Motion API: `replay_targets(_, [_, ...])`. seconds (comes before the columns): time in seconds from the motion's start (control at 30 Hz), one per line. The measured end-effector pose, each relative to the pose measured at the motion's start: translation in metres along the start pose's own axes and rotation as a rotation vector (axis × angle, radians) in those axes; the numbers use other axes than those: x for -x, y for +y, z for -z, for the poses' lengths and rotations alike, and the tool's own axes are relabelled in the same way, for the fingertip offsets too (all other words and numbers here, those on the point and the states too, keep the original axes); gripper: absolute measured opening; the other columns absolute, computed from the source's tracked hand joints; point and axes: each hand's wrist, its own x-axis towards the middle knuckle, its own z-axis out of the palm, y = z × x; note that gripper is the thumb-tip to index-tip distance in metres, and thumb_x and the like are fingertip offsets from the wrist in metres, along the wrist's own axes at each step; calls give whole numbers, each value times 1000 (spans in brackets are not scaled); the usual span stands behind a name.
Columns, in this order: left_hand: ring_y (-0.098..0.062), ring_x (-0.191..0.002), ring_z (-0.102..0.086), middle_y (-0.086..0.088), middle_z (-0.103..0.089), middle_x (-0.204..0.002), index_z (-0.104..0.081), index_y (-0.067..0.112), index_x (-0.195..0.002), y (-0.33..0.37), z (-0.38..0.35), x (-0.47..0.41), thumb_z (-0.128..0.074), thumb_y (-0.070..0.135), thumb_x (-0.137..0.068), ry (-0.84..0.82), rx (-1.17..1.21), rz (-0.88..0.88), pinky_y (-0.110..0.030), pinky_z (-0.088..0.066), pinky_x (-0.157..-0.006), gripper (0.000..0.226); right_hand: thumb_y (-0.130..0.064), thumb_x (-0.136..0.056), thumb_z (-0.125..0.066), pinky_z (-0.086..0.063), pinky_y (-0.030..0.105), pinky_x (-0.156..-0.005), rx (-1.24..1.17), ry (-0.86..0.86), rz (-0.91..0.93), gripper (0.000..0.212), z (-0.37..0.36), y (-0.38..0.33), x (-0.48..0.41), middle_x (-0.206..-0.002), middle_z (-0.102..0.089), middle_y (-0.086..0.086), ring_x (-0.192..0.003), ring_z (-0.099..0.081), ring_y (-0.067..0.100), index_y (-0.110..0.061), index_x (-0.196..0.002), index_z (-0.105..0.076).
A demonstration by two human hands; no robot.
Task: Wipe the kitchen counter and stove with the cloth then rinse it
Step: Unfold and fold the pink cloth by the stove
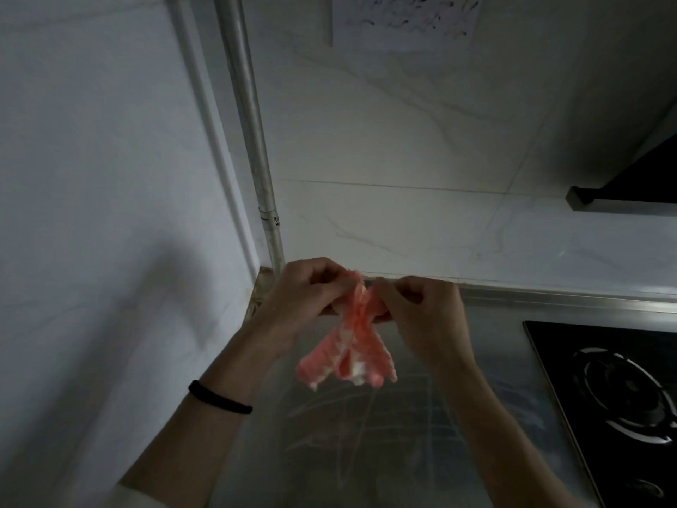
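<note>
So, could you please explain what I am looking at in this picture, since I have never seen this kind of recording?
There is no machine here. The single picture comes from a wide-angle camera worn on a person's head, looking forward and down at their own bare hands. The left hand and the right hand pinch the top of a pink and white cloth, which hangs bunched in the air above a shiny metal counter. To the right a black stove is set into that counter. A pipe runs down the wall corner behind, and the left wrist wears a black band. Apart from the built-in stove, nothing seems to lie on the visible counter.
</note>
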Motion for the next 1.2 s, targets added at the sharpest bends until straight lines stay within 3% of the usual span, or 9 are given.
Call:
replay_targets(0.3, [-19,-95,-79,-7,-81,-98,-80,10,-110,11,-8,8,-71,12,-97,-48,72,-57,-27,-63,-85,16,-30,-98,-71,-52,15,-52,-174,0,3,20,-3,-20,6,-70,-78,-11,-65,-75,3,-26,-81,-81])
replay_targets(0.4, [-8,-105,-75,5,-80,-108,-76,19,-121,12,-6,9,-83,17,-85,-141,-122,-145,-25,-60,-94,37,-32,-102,-64,-56,46,-52,-90,46,19,39,-2,-19,6,-60,-71,8,-54,-67,27,-12,-72,-78])
replay_targets(0.47, [-2,-105,-73,9,-78,-110,-74,20,-123,12,-5,8,-88,14,-79,-128,-245,-221,-20,-57,-93,46,-37,-104,-57,-53,53,-51,-56,41,57,50,-4,-17,7,-56,-66,12,-53,-62,35,-7,-67,-71])
replay_targets(0.53, [-2,-102,-72,10,-78,-108,-76,18,-117,12,-5,7,-89,14,-78,-65,-304,-304,-22,-58,-93,42,-44,-106,-50,-58,44,-54,-57,-37,122,49,-3,-17,11,-62,-71,-5,-51,-65,17,-22,-69,-73])
replay_targets(0.6, [-6,-101,-73,9,-78,-104,-77,16,-112,12,-2,7,-87,10,-80,-36,-315,-359,-28,-59,-94,35,-44,-109,-47,-61,29,-61,-39,-134,189,41,1,-16,16,-81,-75,-20,-70,-73,6,-39,-79,-75])
replay_targets(0.7, [-3,-99,-73,14,-78,-100,-77,21,-110,11,6,7,-80,5,-86,-33,-330,-372,-22,-58,-91,29,-38,-110,-46,-63,31,-69,-52,-89,178,36,16,-3,13,-97,-77,-19,-86,-74,4,-45,-91,-76])
replay_targets(0.8, [-7,-105,-73,14,-76,-106,-74,24,-114,13,11,6,-75,1,-89,-21,-321,-310,-37,-60,-98,34,-31,-108,-51,-64,29,-77,-57,25,122,23,29,10,3,-107,-75,-17,-93,-72,-1,-38,-103,-72])
replay_targets(0.97, [-15,-107,-75,5,-77,-110,-71,28,-117,18,9,4,-76,3,-90,-39,-241,-281,-43,-64,-93,37,6,-99,-58,-57,20,-92,-53,-123,294,28,20,14,4,-126,-63,-5,-111,-67,5,-15,-104,-76])
replay_targets(1.2, [-17,-99,-77,3,-79,-97,-69,25,-114,17,9,8,-69,-11,-90,-93,-190,-273,-38,-65,-88,43,-16,-98,-68,-58,24,-85,209,-112,448,13,8,21,9,-121,-62,-4,-100,-63,4,-19,-107,-76])
